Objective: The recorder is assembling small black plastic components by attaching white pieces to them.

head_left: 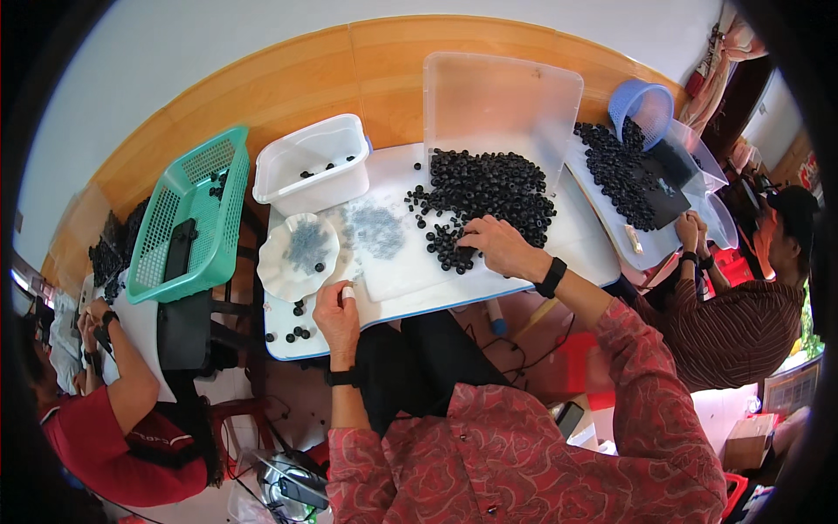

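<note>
My right hand (499,248) reaches to the near edge of a heap of small black ring-like parts (493,188). Its fingers are bent together with the tips down on one of the black round parts. Left of the heap, my left hand (338,316) hovers by the table's front edge, fingers curled and thumb close to them. A white wrap covers one fingertip; whatever lies between the fingers is hidden. Just beyond it, a white scalloped dish (272,267) holds small greyish pieces (309,244) and a black part. More small greyish pieces (377,231) lie loose on the white tabletop.
A white bin (305,188) with a few black parts stands behind the dish. A translucent tub (502,100) leans behind the heap. To the left is a green basket (196,244); to the right, a blue basket (653,109) beside more black parts. Co-workers sit on both sides.
</note>
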The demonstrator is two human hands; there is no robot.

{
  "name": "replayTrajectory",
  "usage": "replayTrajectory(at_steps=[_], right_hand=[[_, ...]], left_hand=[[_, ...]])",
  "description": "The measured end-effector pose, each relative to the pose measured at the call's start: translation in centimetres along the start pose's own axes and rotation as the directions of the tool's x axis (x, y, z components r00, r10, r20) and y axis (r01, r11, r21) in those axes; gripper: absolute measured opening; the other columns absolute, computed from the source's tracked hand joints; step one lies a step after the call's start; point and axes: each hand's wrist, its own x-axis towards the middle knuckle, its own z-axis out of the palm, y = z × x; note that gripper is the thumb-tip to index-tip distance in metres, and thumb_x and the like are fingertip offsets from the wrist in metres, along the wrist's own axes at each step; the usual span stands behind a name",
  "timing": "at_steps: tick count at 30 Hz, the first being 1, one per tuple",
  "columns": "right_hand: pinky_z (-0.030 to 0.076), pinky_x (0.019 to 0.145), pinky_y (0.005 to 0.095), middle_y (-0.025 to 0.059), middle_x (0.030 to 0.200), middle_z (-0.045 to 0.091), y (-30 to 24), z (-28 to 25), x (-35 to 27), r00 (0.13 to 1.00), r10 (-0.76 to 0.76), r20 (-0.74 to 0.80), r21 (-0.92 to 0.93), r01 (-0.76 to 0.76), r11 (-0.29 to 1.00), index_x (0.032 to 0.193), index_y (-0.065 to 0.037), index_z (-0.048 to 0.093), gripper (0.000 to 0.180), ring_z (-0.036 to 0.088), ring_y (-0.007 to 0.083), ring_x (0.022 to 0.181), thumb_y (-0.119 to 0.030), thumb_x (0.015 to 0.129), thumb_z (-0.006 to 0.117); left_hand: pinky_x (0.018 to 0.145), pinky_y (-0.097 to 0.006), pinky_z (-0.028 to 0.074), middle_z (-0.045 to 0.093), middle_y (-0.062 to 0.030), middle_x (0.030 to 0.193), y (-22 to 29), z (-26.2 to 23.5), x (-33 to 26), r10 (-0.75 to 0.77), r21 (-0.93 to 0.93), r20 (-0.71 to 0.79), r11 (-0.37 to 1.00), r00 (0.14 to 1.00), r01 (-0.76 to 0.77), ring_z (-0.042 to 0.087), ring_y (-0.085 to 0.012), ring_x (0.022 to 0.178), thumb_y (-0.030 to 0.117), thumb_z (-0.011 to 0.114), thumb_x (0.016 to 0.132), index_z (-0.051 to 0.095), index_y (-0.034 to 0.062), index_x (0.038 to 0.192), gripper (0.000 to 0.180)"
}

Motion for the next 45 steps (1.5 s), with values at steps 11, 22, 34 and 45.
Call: replayTrajectory(at_steps=[11,22,34,45], right_hand=[[0.052,0.075,0.0413,0.0156,0.097,0.061,1.0,3.2,-9.4,0.768,0.425,-0.479,0.349,-0.278,0.895,0.106,-0.002,0.065,0.026,0.063,0.0338,0.086,-0.014,0.084,0.069],[0.053,0.073,0.0420,0.0137,0.094,0.062,-0.5,5.6,-7.2,0.876,0.369,-0.312,0.425,-0.218,0.878,0.099,-0.003,0.067,0.018,0.065,0.0329,0.081,-0.010,0.083,0.068],[0.046,0.086,0.0373,0.0066,0.107,0.060,-0.6,2.6,-2.5,0.911,0.037,-0.411,0.154,0.029,0.988,0.106,-0.005,0.069,0.031,0.054,0.0271,0.098,0.003,0.077,0.062],[0.048,0.086,0.0405,0.0160,0.101,0.055,0.4,-0.4,6.7,0.913,-0.202,-0.354,0.206,0.287,0.936,0.109,0.003,0.061,0.040,0.054,0.0342,0.100,0.011,0.070,0.056]], left_hand=[[0.072,-0.038,0.051,0.065,-0.0146,0.088,-0.4,0.0,-0.1,0.013,0.014,-0.002,1.000,1.000,-0.013,0.064,-0.0305,0.079,-0.004,0.060,0.078,0.068,-0.0002,0.095,0.019],[0.069,-0.033,0.050,0.065,-0.0119,0.087,0.0,-0.1,0.0,-0.015,-0.012,0.013,1.000,1.000,0.015,0.062,-0.0248,0.076,-0.003,0.061,0.081,0.069,-0.0003,0.095,0.016],[0.068,-0.029,0.049,0.064,-0.0102,0.090,0.3,-0.5,0.0,-0.148,-0.046,0.056,0.987,0.987,0.151,0.061,-0.0204,0.077,-0.002,0.061,0.084,0.068,-0.0012,0.097,0.015],[0.071,-0.028,0.049,0.065,-0.0094,0.091,0.2,-0.4,0.0,-0.208,-0.111,0.061,0.971,0.976,0.213,0.061,-0.0186,0.081,-0.005,0.061,0.083,0.068,-0.0010,0.099,0.018]])
